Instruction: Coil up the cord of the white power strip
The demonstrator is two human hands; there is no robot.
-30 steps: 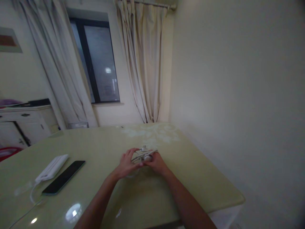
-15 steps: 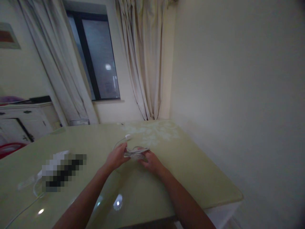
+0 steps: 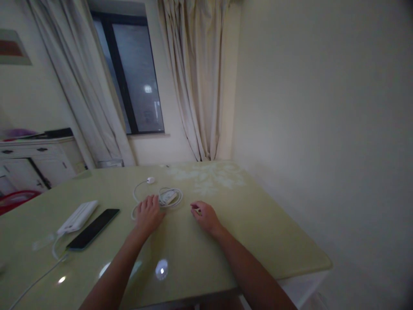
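A coiled white cable (image 3: 179, 201) lies on the table, looped around a small white block (image 3: 171, 197). From its left side a thin length of cable curves out to a small white end piece (image 3: 150, 180). My left hand (image 3: 150, 214) rests palm down at the left edge of the coil, fingers extended, covering part of the cable. Whether it presses on the cable is hidden. To the right of the coil and apart from it, my right hand (image 3: 206, 218) hovers or rests near the tabletop, its fingers loosely curved with a gap and nothing visible between them.
On the left lie a white power bank (image 3: 79, 217) and a black phone (image 3: 93, 230), with a white cable (image 3: 35, 280) running to the lower left. The glossy table (image 3: 258, 241) meets a wall on the right. Curtains (image 3: 196, 86) and a window stand behind.
Both hands held the bundled cable half a second ago. Now the coil lies on the table, my left hand has shifted left, and my right hand has come away from it.
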